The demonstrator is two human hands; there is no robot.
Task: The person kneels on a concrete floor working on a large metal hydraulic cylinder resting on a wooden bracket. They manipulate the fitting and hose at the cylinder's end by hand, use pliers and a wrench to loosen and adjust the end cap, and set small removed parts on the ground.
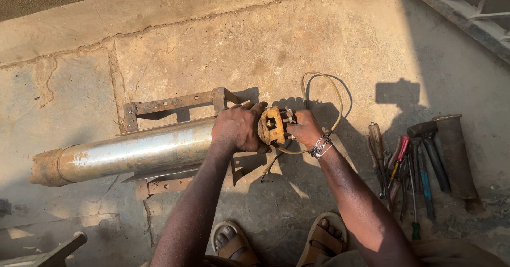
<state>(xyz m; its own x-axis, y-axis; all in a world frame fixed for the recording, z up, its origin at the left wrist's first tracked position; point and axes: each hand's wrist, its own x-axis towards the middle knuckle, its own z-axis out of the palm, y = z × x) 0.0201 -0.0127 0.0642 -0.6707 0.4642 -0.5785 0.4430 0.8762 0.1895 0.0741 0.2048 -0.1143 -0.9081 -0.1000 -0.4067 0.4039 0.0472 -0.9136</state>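
**Hand Position at the Pump End Fitting**

Your left hand (240, 128) is closed over the right end of the steel cylinder (133, 153), fingers wrapped across the top of the tube. The cylinder lies horizontally on a rusty angle-iron frame (175, 103) set on the concrete floor (265, 39); its far end, at left, carries a corroded collar.

The yellow-brown end fitting (272, 125) sits directly between your two hands, at the cylinder's right end. Your left hand touches it from the left side. Your right hand (305, 129), with bracelets at the wrist, is clenched against the fitting from the right, gripping the small metal parts that project from it.

A yellowish cable (336, 98) loops up from the fitting behind your right hand and returns beneath it.

A row of tools (411, 166), including screwdrivers and pliers, lies on the floor to the right, well apart from both hands. Your sandalled feet (279, 241) rest below the cylinder.
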